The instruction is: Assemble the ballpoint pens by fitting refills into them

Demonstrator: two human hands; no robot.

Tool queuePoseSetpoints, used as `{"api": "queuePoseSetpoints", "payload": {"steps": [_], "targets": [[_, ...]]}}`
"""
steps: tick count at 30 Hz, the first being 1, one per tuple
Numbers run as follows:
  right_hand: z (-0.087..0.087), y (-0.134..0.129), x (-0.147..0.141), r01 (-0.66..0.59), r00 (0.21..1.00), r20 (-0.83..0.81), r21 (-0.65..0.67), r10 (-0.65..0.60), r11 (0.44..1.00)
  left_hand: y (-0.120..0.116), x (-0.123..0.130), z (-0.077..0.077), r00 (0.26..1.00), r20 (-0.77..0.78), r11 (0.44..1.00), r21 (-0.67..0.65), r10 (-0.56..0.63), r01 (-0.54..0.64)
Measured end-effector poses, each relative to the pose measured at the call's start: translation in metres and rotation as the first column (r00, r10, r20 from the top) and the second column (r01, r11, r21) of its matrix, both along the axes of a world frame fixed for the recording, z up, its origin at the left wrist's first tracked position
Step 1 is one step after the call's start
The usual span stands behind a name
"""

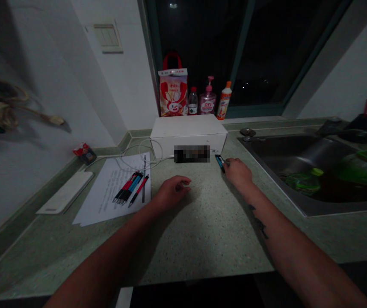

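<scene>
My right hand (238, 173) is closed at the near end of some pens (220, 162), at least one of them blue, beside the right front corner of a white box (186, 128). Over the middle of the counter, my left hand (173, 190) has its fingers curled with a gap between thumb and fingertips, and nothing shows in it. Several red, blue and black pens (128, 188) lie in a group on printed white sheets (106, 184) at the left. A dark device (192, 154), partly pixelated, stands against the box front with a white cable.
A steel sink (286, 196) holding green bottles is at the right. A white flat object (64, 192) and a small red and dark packet (85, 154) lie at the left wall. Behind the box stand a red bag (173, 94) and bottles (208, 100). The white cable loops over the sheets.
</scene>
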State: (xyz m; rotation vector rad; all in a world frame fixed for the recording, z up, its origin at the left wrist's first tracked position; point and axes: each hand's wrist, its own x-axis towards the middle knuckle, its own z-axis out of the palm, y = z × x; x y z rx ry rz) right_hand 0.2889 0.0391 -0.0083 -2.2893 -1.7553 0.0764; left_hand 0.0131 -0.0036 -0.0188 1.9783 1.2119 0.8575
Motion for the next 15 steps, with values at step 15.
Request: {"api": "queuePoseSetpoints", "payload": {"steps": [15], "targets": [[-0.006, -0.001, -0.006, -0.027, 0.999, 0.028, -0.019, 0.027, 0.999, 0.011, -0.045, 0.043, 0.413, -0.787, 0.873, 0.314, 0.459, -0.372]]}}
